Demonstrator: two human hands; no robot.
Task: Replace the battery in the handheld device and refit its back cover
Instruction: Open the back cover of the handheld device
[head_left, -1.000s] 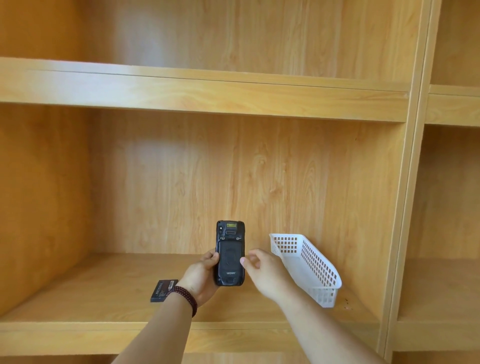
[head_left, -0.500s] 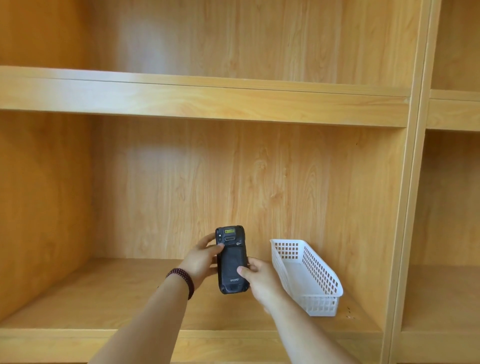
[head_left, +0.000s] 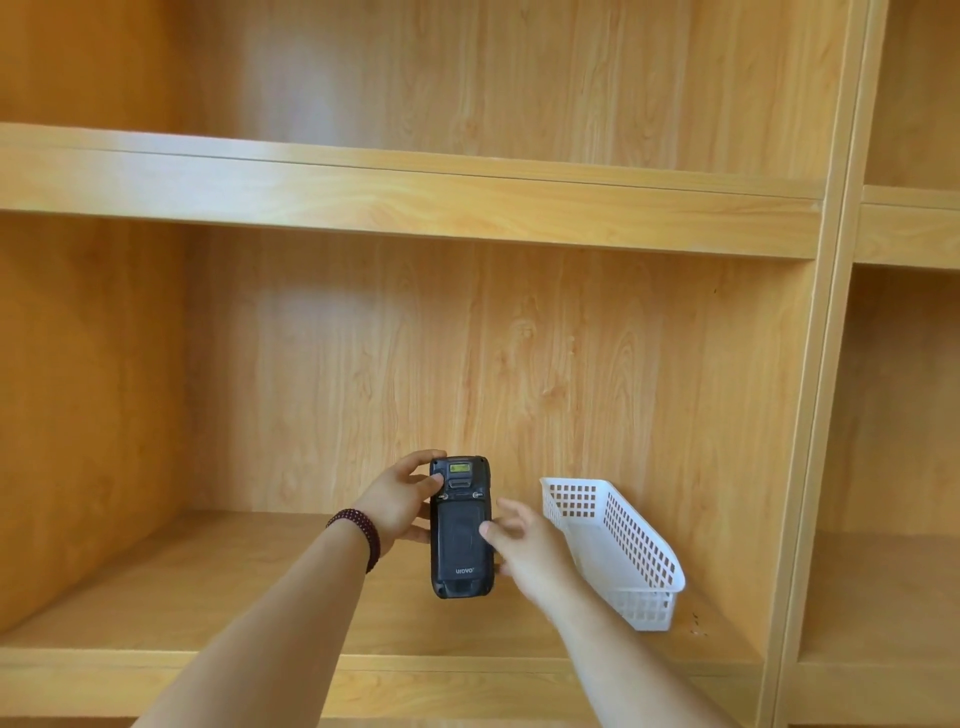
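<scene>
From the head camera, both forearms reach forward into the wide middle bay of a wooden shelf unit (head_left: 467, 208). The left hand (head_left: 397, 501) holds the handheld device (head_left: 460, 527) upright, back cover (head_left: 460, 540) facing the camera; its grip is closed on the device's upper left edge, thumb across the top corner, fingers wrapped behind. A dark bead bracelet (head_left: 358, 535) circles that wrist. The right hand (head_left: 527, 551) meets the device's right edge, thumb pressing on the cover near its middle and fingers curled round the side, so this grip also holds the device. The device hangs above the shelf board (head_left: 208, 597), well short of its front lip. Just right of the right hand, a white perforated basket (head_left: 623, 545) lies along the board, near the upright divider (head_left: 810, 415). Left of the hands the board runs bare to the side wall.
</scene>
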